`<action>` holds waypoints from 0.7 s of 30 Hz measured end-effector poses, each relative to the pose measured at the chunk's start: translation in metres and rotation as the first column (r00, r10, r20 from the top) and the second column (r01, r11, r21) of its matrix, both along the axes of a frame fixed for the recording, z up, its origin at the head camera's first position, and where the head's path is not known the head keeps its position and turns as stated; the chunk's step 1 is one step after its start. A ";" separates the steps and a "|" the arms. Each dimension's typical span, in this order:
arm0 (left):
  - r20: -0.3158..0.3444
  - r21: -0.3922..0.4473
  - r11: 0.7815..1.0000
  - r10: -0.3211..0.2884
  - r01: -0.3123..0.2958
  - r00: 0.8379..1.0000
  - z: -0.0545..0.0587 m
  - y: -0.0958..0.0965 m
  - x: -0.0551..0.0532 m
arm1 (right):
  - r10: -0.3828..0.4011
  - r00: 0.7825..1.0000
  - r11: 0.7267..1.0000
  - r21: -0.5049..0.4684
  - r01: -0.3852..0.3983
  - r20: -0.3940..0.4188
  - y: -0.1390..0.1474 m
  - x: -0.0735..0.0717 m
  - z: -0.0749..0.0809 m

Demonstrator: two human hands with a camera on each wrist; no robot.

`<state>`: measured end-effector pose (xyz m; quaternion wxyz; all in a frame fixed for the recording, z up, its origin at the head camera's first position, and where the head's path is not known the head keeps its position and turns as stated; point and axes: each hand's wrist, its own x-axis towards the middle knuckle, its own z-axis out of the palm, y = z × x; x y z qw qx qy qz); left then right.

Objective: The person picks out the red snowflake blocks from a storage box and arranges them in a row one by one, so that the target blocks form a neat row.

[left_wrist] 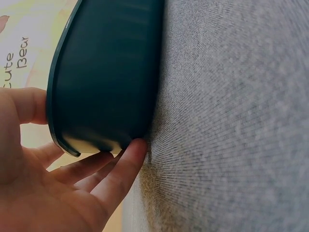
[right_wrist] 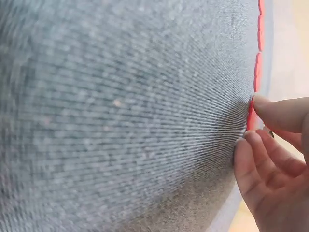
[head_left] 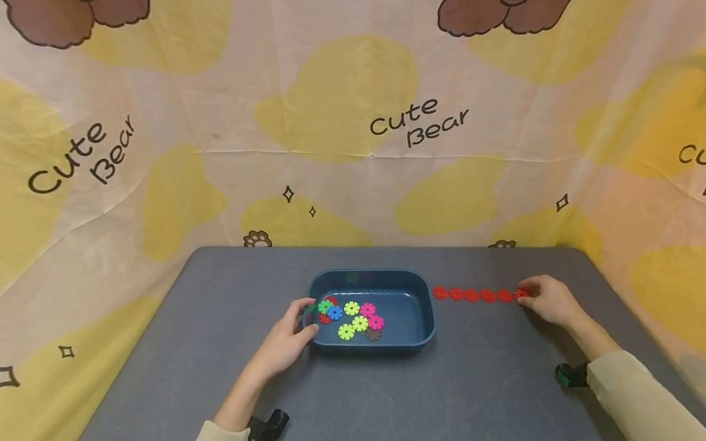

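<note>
A dark blue rectangular tray (head_left: 421, 341) stands near the table's middle. My left hand (head_left: 284, 339) holds its left end, thumb and fingers spread around the wall, as the left wrist view also shows on the tray (left_wrist: 106, 72). Inside lie notched plastic discs: a green disc (head_left: 325, 306), a blue disc (head_left: 334, 313), yellow discs (head_left: 347, 331), pink discs (head_left: 375, 322), a dark disc (head_left: 374, 334) and partly covered red ones. To the tray's right runs a row of red notched discs (head_left: 471, 295). My right hand (head_left: 552, 299) pinches the red disc (right_wrist: 250, 117) at its right end.
The grey table (head_left: 479, 401) reaches to a hanging cloth (head_left: 338, 181) printed with bears, at the back and both sides. Black wrist devices (head_left: 268, 426) jut out beside both sleeves.
</note>
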<state>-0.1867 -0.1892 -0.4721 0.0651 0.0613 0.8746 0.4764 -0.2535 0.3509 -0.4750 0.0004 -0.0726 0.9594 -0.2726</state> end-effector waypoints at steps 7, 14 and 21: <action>0.001 -0.009 1.000 0.010 -0.010 1.000 0.002 0.001 0.001 | 0.017 0.999 1.000 0.002 -0.017 -0.032 -0.005 0.002 0.013; -0.004 -0.011 1.000 0.008 -0.008 1.000 0.001 0.000 0.002 | 0.016 0.999 0.998 -0.055 -0.018 -0.037 -0.028 0.005 0.032; -0.005 -0.013 1.000 0.006 -0.007 1.000 0.000 0.000 0.001 | 0.037 0.999 0.992 -0.122 -0.039 -0.015 -0.054 0.005 0.041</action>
